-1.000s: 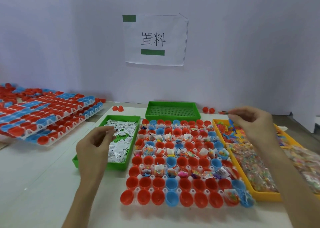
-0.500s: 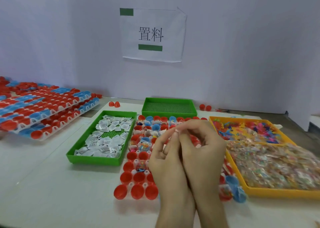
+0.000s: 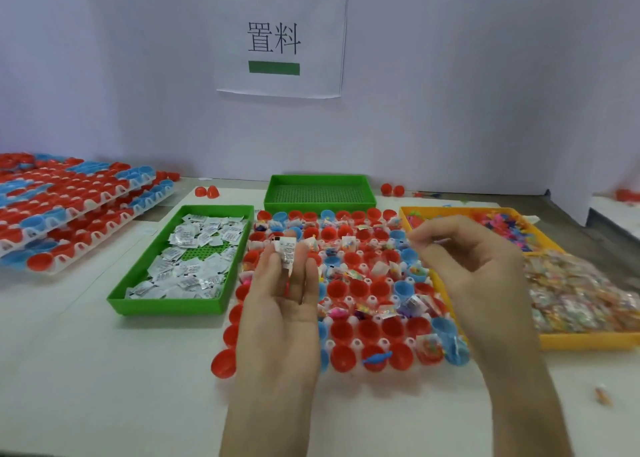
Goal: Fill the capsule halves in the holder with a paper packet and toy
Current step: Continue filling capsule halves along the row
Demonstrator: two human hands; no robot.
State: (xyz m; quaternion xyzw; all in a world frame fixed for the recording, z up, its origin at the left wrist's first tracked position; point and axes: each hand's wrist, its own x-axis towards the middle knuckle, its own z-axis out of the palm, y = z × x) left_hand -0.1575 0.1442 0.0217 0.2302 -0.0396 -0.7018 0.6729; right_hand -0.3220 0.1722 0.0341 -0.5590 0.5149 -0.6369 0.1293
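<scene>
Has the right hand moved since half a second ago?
Yes. The right hand has moved right, away from the left hand and its paper packet, to the left rim of the yellow tray.

One head-worn wide view — facing forward and down, close over the table point(image 3: 104, 370), wall point(image 3: 485, 92) behind.

Glossy plastic capsule halves point(image 3: 358, 288); paper packet point(image 3: 286, 252).
</scene>
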